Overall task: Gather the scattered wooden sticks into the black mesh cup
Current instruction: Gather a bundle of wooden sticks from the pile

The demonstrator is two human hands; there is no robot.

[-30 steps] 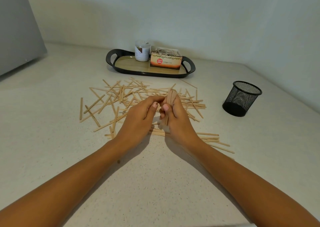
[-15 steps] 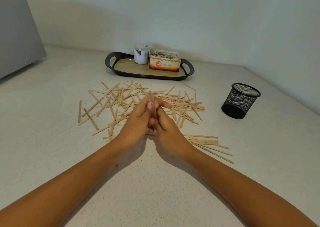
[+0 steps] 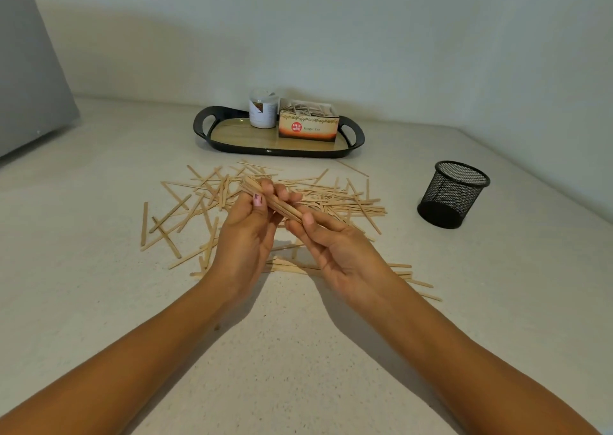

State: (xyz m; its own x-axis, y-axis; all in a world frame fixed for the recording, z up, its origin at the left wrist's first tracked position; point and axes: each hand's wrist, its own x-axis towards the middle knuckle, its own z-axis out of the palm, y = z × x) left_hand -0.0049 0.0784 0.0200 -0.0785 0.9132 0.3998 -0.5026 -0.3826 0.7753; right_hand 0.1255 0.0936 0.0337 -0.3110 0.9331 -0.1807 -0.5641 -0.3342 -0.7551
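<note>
A bundle of wooden sticks (image 3: 269, 198) sits up off the counter, angled from ten o'clock down to four o'clock, held between both hands. The left hand (image 3: 243, 235) is curled around the upper half, thumb and fingers closed on the bundle. The right hand (image 3: 335, 245) takes the lower end, its thumb pressed on the sticks, the other fingers loosely bent underneath and the palm turned up.

Below and all around, the scattered sticks (image 3: 345, 199) lie flat on the pale countertop (image 3: 298, 351), criss-crossed in a wide patch, thickest at twelve o'clock from the hands, with a smaller cluster at four o'clock beside the right wrist.

The black mesh cup (image 3: 452, 194) stands upright out at two o'clock, well apart from the pile; I can't tell whether any sticks are inside.

Further back, at twelve o'clock, a black-rimmed tray (image 3: 212, 133) holds a white jar (image 3: 262, 109) and a tea box (image 3: 308, 124) side by side.
</note>
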